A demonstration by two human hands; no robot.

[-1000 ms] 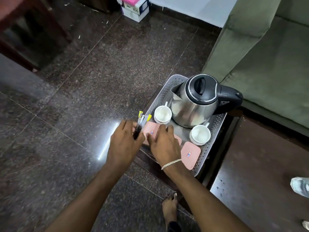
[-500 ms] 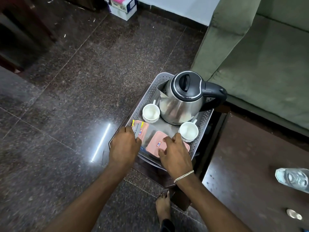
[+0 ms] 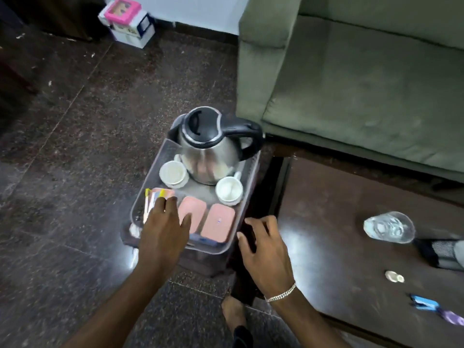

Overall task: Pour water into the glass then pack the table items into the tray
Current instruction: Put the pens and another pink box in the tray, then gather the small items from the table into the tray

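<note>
A grey perforated tray [image 3: 248,177] holds a steel kettle [image 3: 209,149] with a black lid, two white cups [image 3: 173,174] [image 3: 229,190], and pink flat boxes [image 3: 218,223] along its near side. Thin sachets with yellow ends [image 3: 152,200] lie on the leftmost pink box. My left hand [image 3: 164,231] rests over that near-left corner, fingertips on the sachets, fingers spread. My right hand [image 3: 263,249] hovers just right of the tray over the dark table edge, fingers apart and holding nothing. A glass of water [image 3: 388,227] stands on the table to the right.
A dark wooden table [image 3: 339,247] lies to the right with a small cap [image 3: 394,276], a blue packet [image 3: 424,303] and a black object [image 3: 437,252]. A green sofa [image 3: 364,79] stands behind. Boxes [image 3: 126,23] sit on the dark stone floor. My bare foot [image 3: 233,312] is below.
My right hand has left the pink boxes and moved right, off the tray. The pink boxes now lie side by side. The left hand has laid the sachets down and flattened.
</note>
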